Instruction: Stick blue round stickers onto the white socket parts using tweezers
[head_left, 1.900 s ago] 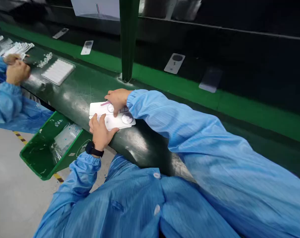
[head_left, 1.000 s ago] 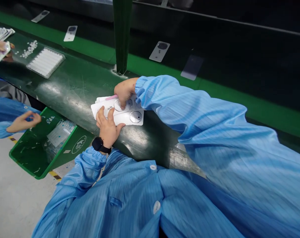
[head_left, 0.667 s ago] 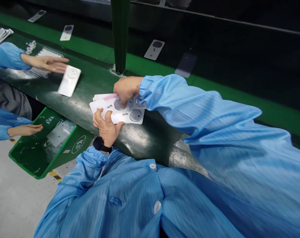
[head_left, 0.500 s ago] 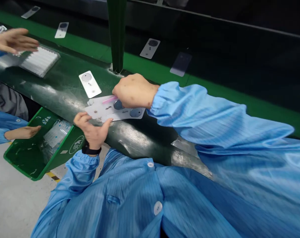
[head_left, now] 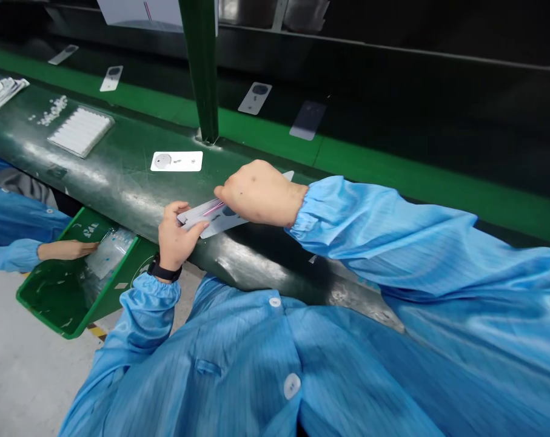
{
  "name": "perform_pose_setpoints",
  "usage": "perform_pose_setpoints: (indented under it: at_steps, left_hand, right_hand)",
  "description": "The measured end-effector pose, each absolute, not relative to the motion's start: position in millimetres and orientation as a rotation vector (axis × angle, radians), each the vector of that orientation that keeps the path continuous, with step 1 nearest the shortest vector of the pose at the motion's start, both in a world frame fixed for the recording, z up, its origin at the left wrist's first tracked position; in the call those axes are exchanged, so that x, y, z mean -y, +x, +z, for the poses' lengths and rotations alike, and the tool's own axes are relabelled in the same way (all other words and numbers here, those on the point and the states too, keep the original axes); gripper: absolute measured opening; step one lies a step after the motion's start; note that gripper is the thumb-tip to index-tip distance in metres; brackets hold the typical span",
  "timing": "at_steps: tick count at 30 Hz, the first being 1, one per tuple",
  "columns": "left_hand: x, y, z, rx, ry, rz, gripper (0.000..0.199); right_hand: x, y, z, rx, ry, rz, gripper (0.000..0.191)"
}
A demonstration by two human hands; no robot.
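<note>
My left hand [head_left: 177,235], with a dark band at the wrist, grips the left end of some overlapping white cards [head_left: 220,223] between thumb and fingers. These cards carry dark round patches and small print, and a thin pink strip [head_left: 212,209] runs along the upper one. Over their right part lies my right hand [head_left: 260,191], closed, its fingertips near the strip's end. Its curled fingers hide what they pinch. One card's corner sticks out behind that hand. Just beyond my left hand, another white card [head_left: 182,161] with a grey disc lies flat on the green bench [head_left: 133,176].
Similar cards [head_left: 255,99] lie spaced along the dark strip behind the bench. A green post [head_left: 202,79] rises from the bench. Leftward are a tray of white pieces [head_left: 81,130] and a green bin [head_left: 51,297], with a co-worker's hand [head_left: 68,249] at it.
The loose card has turned from slanted to nearly level. My hands have drawn the held cards into closer overlap, now tilted up to the right. A co-worker's hand over the tray has gone.
</note>
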State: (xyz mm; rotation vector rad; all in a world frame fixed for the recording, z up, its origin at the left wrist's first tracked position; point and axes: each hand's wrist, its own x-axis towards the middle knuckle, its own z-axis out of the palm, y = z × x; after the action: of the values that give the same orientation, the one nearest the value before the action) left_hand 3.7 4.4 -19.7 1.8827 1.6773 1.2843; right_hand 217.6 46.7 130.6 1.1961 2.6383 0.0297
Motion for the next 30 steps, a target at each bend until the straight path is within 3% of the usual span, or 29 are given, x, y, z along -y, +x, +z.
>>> perform_pose_setpoints:
  at_steps: [7, 16, 25, 30]
  left_hand:
    - [7, 17, -35, -1.587, 1.965, 1.283, 0.039]
    - [-8, 20, -33, -1.604, 1.995, 1.511, 0.034]
    - [-19, 18, -48, -1.418, 1.832, 1.289, 0.063]
    - [-32, 33, -47, -1.343, 1.767, 1.309, 0.055]
  right_hand:
    - [-36, 244, 120, -2.563, 1.145, 0.013, 0.034]
    - [-45, 247, 128, -2.628, 1.196, 0.018, 0.035]
    - [-67, 258, 117, -2.589, 1.258, 0.007, 0.029]
    - [-91, 281, 110, -2.553, 1.408, -0.234, 0.023]
